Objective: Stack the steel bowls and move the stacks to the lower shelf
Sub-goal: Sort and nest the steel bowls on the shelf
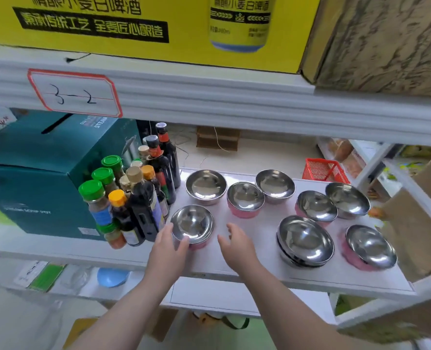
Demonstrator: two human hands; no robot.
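Steel bowls, round and mirror-bright, sit scattered on a smooth white shelf board [247, 263] across the middle of the frame, some with pink outer shells, others bare metal. At lower centre, the left hand [169, 251] curls around the near-left bowl [193, 224], thumb on its front rim and fingers against its left side, over a pink base. Just to its right, the right hand [237, 245] hovers with fingers spread and loosely curved, touching nothing, apart from that bowl. Further right, a low stack of plain bowls [305, 241] shows several nested rims, and a pink-shelled bowl [369, 247] stands beside it near the right edge. Behind, five more bowls line the back, among them a plain one [206, 186] and a pink one [245, 199]. Left of centre, glossy dark sauce bottles [143, 198] with green, orange and tan caps crowd against a matte teal carton [32, 178]. Upper left holds a yellow printed box [133, 29] above a red-edged label [74, 93]. A red mesh basket [324, 170] shows behind at right.
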